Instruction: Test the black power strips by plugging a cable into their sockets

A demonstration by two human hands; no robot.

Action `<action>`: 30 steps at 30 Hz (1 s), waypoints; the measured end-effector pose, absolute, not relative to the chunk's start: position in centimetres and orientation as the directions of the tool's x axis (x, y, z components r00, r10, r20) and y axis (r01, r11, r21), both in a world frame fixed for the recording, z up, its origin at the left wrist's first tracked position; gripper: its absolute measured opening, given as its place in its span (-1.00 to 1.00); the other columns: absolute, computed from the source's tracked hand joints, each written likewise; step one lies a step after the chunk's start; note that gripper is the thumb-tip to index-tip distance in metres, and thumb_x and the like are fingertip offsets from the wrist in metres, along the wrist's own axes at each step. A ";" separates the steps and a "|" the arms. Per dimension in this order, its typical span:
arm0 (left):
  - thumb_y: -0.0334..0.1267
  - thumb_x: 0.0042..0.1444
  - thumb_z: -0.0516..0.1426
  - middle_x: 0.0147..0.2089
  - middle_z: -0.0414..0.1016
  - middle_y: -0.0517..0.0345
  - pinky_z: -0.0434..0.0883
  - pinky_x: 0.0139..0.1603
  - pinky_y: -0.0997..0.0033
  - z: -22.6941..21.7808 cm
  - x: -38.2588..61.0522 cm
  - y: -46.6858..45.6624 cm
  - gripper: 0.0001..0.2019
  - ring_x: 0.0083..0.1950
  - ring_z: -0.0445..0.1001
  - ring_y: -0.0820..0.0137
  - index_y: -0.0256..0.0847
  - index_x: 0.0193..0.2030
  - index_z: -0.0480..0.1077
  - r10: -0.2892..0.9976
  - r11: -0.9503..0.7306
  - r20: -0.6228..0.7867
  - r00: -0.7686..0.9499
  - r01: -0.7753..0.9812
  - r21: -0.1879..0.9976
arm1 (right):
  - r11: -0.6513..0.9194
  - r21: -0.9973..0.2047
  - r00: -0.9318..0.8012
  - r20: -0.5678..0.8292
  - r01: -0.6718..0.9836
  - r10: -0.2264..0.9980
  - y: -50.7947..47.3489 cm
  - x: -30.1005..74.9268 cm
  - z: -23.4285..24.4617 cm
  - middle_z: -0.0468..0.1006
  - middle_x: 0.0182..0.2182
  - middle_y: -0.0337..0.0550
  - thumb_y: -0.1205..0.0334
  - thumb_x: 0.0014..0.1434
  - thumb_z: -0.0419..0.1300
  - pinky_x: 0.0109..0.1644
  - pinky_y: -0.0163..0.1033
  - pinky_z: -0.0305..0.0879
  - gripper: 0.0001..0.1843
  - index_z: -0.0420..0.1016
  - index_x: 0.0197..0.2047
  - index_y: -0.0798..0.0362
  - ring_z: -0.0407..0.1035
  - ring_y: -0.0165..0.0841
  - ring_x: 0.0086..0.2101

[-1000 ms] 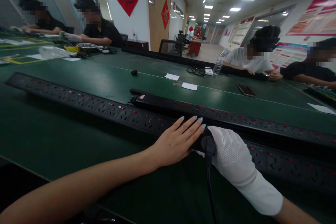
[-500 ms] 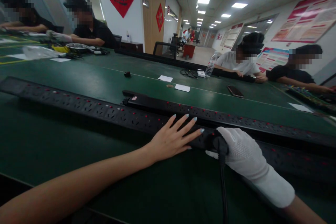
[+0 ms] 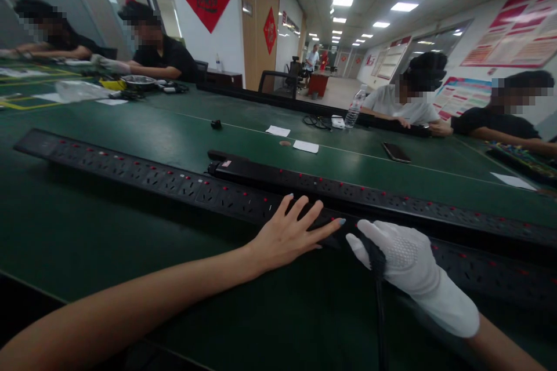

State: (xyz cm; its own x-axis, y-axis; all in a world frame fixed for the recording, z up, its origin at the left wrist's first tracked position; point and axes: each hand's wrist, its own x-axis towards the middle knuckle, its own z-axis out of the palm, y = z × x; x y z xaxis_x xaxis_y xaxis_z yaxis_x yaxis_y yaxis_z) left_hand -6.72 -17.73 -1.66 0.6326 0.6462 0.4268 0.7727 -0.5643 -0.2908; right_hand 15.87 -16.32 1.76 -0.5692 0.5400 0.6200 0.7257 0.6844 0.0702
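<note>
A long black power strip (image 3: 174, 182) with red switches lies across the table before me. My left hand (image 3: 292, 231), bare, is laid over it; three fingers bend over the far edge, the index finger stretches right, and the thumb is mostly hidden at the near side. Just to the right, my right hand (image 3: 402, 258), in a white glove, is closed around a black plug (image 3: 375, 254) over the strip's near side. Its cord (image 3: 381, 319) hangs down toward me. The glove hides the plug's front, so I cannot tell whether its pins touch a socket.
A second black power strip (image 3: 348, 188) lies right behind the first. Farther back are a phone (image 3: 395, 152), paper slips (image 3: 306, 146), a small black piece (image 3: 216, 124), a water bottle (image 3: 355, 107) and a coiled cable (image 3: 316, 122). Several people sit around the table.
My right hand has shifted slightly right with the plug, which now tilts and shows less. My left fingers, flat and spread before, now bend over the strip's far edge. The view has shifted a little.
</note>
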 end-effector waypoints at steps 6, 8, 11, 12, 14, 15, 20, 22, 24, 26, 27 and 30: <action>-0.05 0.17 -0.04 0.22 0.07 -0.05 0.13 0.06 -0.05 -1.4 -6.8 -17.3 -0.43 0.17 0.10 0.05 0.00 0.28 -0.14 0.642 -0.576 0.417 0.643 0.764 -0.291 | 0.496 -0.589 -0.108 0.569 0.638 0.815 -17.4 16.1 2.7 0.34 -0.57 -0.30 0.09 0.19 -0.04 -0.54 -0.34 0.16 -0.77 0.33 -0.36 0.01 0.23 -0.47 -0.58; -0.04 0.17 -0.04 0.21 0.07 -0.05 0.13 0.06 -0.03 -1.3 -6.8 -17.1 -0.43 0.17 0.11 0.06 -0.02 0.28 -0.13 0.644 -0.577 0.415 0.643 0.764 -0.289 | 0.513 -0.613 -0.109 0.573 0.601 0.812 -16.9 16.2 2.4 0.36 -0.54 -0.28 0.08 0.20 -0.08 -0.50 -0.34 0.20 -0.73 0.33 -0.37 0.01 0.27 -0.46 -0.55; -0.02 0.16 -0.03 0.21 0.08 -0.06 0.12 0.09 -0.02 -1.2 -6.7 -17.0 -0.40 0.17 0.11 0.08 -0.12 0.28 -0.12 0.651 -0.564 0.421 0.631 0.774 -0.288 | 0.509 -0.623 -0.142 0.541 0.595 0.829 -16.2 16.1 1.8 0.39 -0.50 -0.26 0.09 0.21 -0.08 -0.45 -0.33 0.23 -0.73 0.35 -0.36 0.02 0.31 -0.44 -0.50; -0.01 0.15 -0.03 0.22 0.08 -0.08 0.11 0.10 -0.02 -1.3 -6.7 -17.0 -0.39 0.17 0.11 0.09 -0.17 0.28 -0.11 0.655 -0.558 0.424 0.626 0.778 -0.287 | 0.503 -0.604 -0.162 0.528 0.618 0.834 -16.1 15.8 1.7 0.39 -0.51 -0.26 0.09 0.20 -0.06 -0.45 -0.33 0.23 -0.74 0.36 -0.36 0.02 0.30 -0.44 -0.51; -0.01 0.16 -0.04 0.22 0.07 -0.11 0.10 0.11 -0.01 -1.4 -6.7 -17.0 -0.39 0.17 0.12 0.09 -0.27 0.26 -0.07 0.655 -0.550 0.433 0.619 0.784 -0.288 | 0.491 -0.548 -0.180 0.524 0.678 0.833 -16.0 15.1 1.6 0.39 -0.53 -0.27 0.08 0.18 -0.03 -0.46 -0.34 0.21 -0.76 0.35 -0.33 0.03 0.30 -0.45 -0.54; -0.01 0.16 -0.05 0.23 0.07 -0.13 0.09 0.12 0.00 -1.5 -6.7 -17.0 -0.39 0.17 0.11 0.09 -0.32 0.26 -0.05 0.653 -0.549 0.439 0.617 0.785 -0.287 | 0.487 -0.511 -0.182 0.535 0.708 0.825 -16.0 14.6 1.6 0.40 -0.54 -0.28 0.07 0.18 -0.03 -0.47 -0.35 0.20 -0.76 0.35 -0.31 0.03 0.30 -0.46 -0.56; 0.01 0.18 -0.08 0.21 0.09 -0.20 0.06 0.15 0.02 -1.8 -6.9 -16.9 -0.38 0.19 0.09 0.10 -0.42 0.24 -0.03 0.648 -0.549 0.469 0.600 0.795 -0.259 | 0.451 -0.166 -0.244 0.657 0.877 0.714 -16.1 12.6 1.6 0.39 -0.62 -0.32 0.00 0.13 0.02 -0.53 -0.39 0.11 -0.73 0.31 -0.28 0.04 0.28 -0.48 -0.64; 0.02 0.17 -0.08 0.21 0.09 -0.20 0.06 0.15 0.03 -1.9 -6.9 -16.8 -0.38 0.20 0.09 0.11 -0.41 0.23 -0.02 0.645 -0.552 0.468 0.604 0.792 -0.261 | 0.452 0.011 -0.335 0.685 0.892 0.646 -16.1 12.3 1.5 0.39 -0.65 -0.30 -0.01 0.12 0.02 -0.53 -0.39 0.06 -0.70 0.32 -0.30 0.06 0.28 -0.47 -0.64; 0.03 0.16 -0.07 0.20 0.10 -0.19 0.07 0.14 0.04 -1.9 -6.9 -16.8 -0.38 0.19 0.10 0.12 -0.40 0.23 -0.01 0.645 -0.553 0.464 0.607 0.790 -0.265 | 0.466 0.154 -0.437 0.675 0.871 0.594 -16.1 12.2 1.3 0.41 -0.64 -0.26 -0.03 0.12 0.02 -0.53 -0.38 0.03 -0.68 0.35 -0.34 0.07 0.29 -0.46 -0.63; 0.02 0.17 -0.07 0.20 0.10 -0.18 0.08 0.14 0.04 -1.8 -6.9 -16.7 -0.38 0.19 0.10 0.12 -0.40 0.23 -0.02 0.649 -0.553 0.460 0.606 0.791 -0.262 | 0.469 0.226 -0.492 0.645 0.854 0.585 -16.0 12.4 1.2 0.41 -0.65 -0.25 -0.04 0.12 0.01 -0.54 -0.38 0.00 -0.67 0.37 -0.36 0.07 0.28 -0.46 -0.63; 0.01 0.17 -0.08 0.20 0.10 -0.18 0.08 0.14 0.03 -1.8 -7.0 -16.7 -0.39 0.19 0.10 0.12 -0.40 0.23 -0.01 0.650 -0.556 0.459 0.606 0.791 -0.257 | 0.469 0.229 -0.496 0.637 0.853 0.590 -15.9 12.6 1.2 0.41 -0.65 -0.26 -0.03 0.13 0.00 -0.54 -0.38 -0.01 -0.66 0.38 -0.36 0.06 0.28 -0.46 -0.63; 0.00 0.18 -0.09 0.19 0.12 -0.17 0.08 0.13 0.02 -1.7 -7.0 -16.7 -0.40 0.18 0.09 0.10 -0.41 0.23 0.00 0.647 -0.570 0.456 0.611 0.785 -0.243 | 0.487 0.198 -0.493 0.625 0.850 0.605 -15.5 12.8 1.5 0.43 -0.64 -0.26 -0.02 0.16 -0.03 -0.51 -0.38 0.00 -0.65 0.40 -0.30 0.06 0.29 -0.47 -0.62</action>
